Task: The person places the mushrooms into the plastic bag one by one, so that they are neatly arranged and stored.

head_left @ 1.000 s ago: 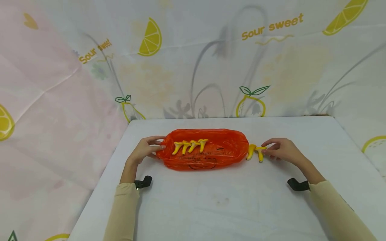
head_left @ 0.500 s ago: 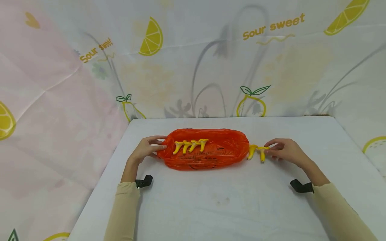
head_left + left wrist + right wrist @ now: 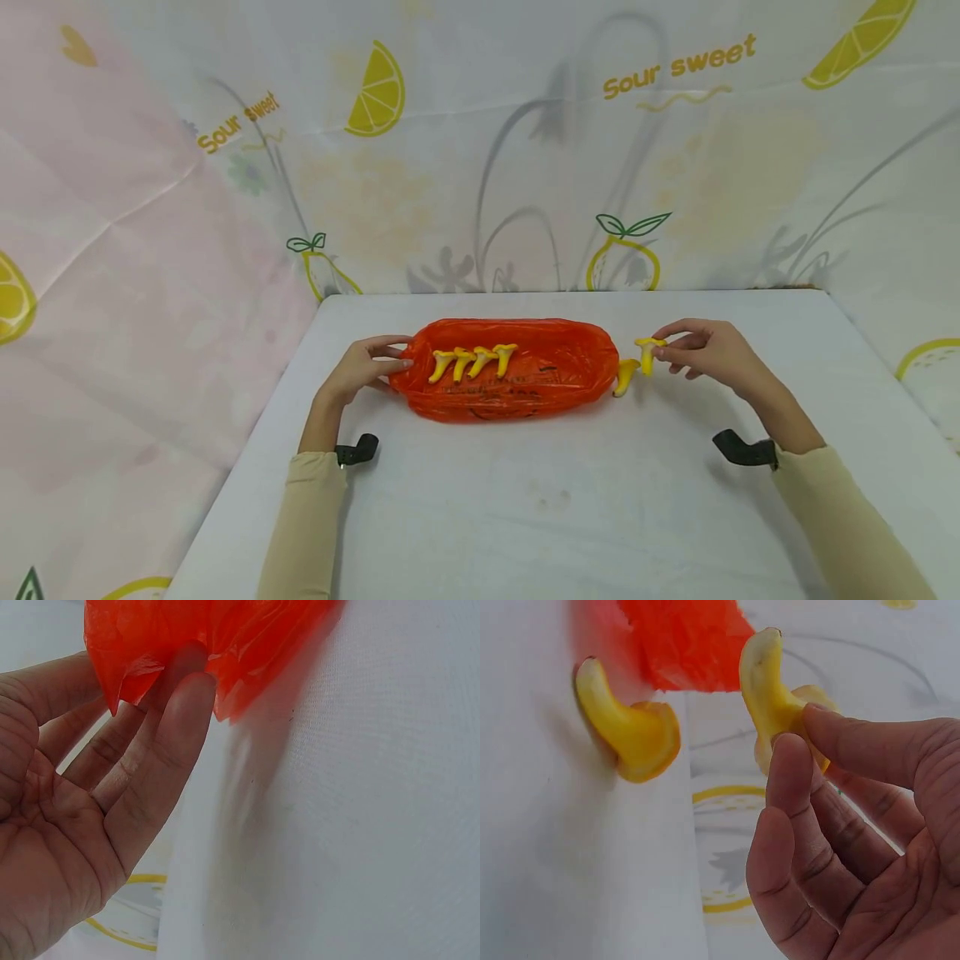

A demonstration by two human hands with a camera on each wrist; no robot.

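Observation:
An orange-red plastic bag (image 3: 517, 408) lies spread on the white table, its inside facing up. Several yellow mushrooms (image 3: 482, 362) shaped like chanterelles lie in a row in its left half. My left hand (image 3: 356, 372) holds the bag's left end; in the left wrist view the bag's edge (image 3: 172, 645) sits among the fingers, partly hiding them. To the right of the bag, my right hand (image 3: 712, 354) pinches one mushroom (image 3: 647, 354) between thumb and fingers, raised off the table. Another mushroom (image 3: 626, 377) rests by the bag's right end, apart from the hand (image 3: 847, 825).
The white table (image 3: 540, 508) runs back to a hanging cloth (image 3: 480, 150) printed with lemons and lettering. A dark wrist camera (image 3: 360, 450) is worn on the left wrist, another camera (image 3: 742, 450) on the right.
My right hand has drawn its mushroom slightly right, away from the other one, then lifted it from the table. My left hand and the bag stay put.

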